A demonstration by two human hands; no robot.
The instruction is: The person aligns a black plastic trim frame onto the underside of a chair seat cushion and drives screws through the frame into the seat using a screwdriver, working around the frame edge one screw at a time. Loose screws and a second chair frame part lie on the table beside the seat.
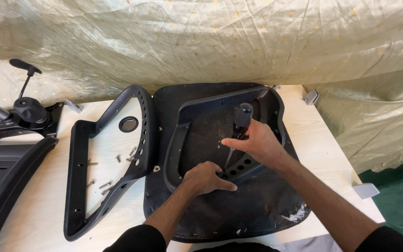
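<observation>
A person in black sleeves bends over a pale wood-grain surface [323, 140], working on the upturned black padded chair seat [257, 205] that lies across its middle. The right hand [256, 142] is closed around the black ribbed handle of a screwdriver [241, 119], its thin shaft slanting down and to the left toward the row of holes in the black curved plastic armrest frame [183, 140] resting on the seat's underside. The left hand [207, 178] is curled, knuckles up, fingers pressed on the frame's lower bar just beside the tool's tip; whether it pinches a screw cannot be made out. The tip itself sits between the two hands, right hand above it, left hand touching the frame below.

Done well, this step looks to call for the shaft held in line with the hole, steady downward pressure, and the left hand pinning the frame flat so that the holes stay matched.

A second black armrest frame [106, 163] lies on the surface to the left, well apart from both hands, with loose silver screws [117, 163] scattered inside its loop. Farther left sit a black metal tilt mechanism with lever [24, 112] and a black slotted plastic backrest [1, 177]. Creased pale green cloth [201, 42] hangs behind.
</observation>
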